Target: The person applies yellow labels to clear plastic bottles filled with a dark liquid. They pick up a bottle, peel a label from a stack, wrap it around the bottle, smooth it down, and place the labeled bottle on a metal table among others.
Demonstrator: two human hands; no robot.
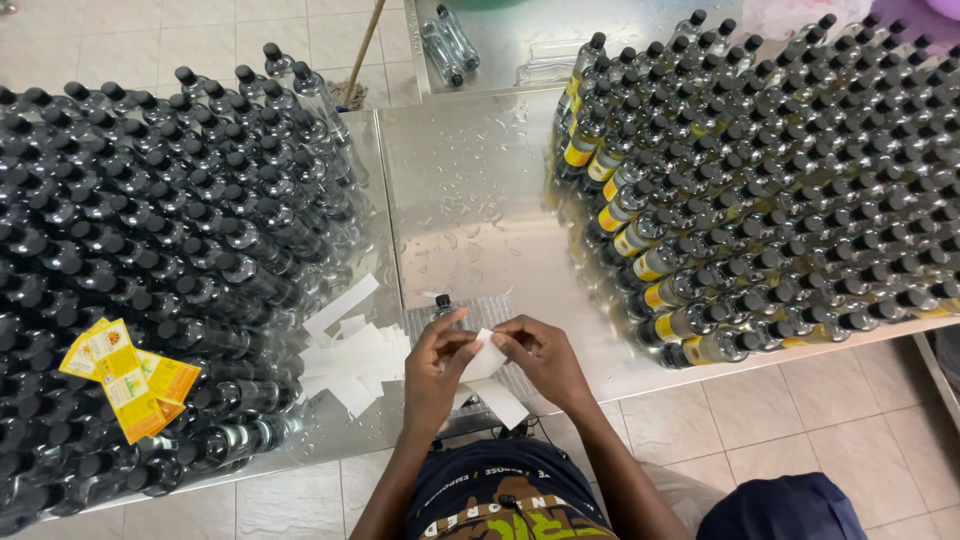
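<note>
My left hand (437, 368) and my right hand (541, 357) meet at the table's front edge and pinch a white paper strip (484, 362) between their fingertips. A clear bottle with a black cap (441, 302) lies just beyond my left hand, mostly hidden by it. A pile of white paper strips (348, 352) lies to the left of my left hand. Another white strip (499, 403) hangs below my hands.
Several unlabelled black-capped bottles (150, 270) fill the left of the wet steel table (470, 200), with yellow labels (125, 380) lying on them. Several yellow-labelled bottles (780, 190) crowd the right. A broom handle (362, 50) stands behind on the tiled floor.
</note>
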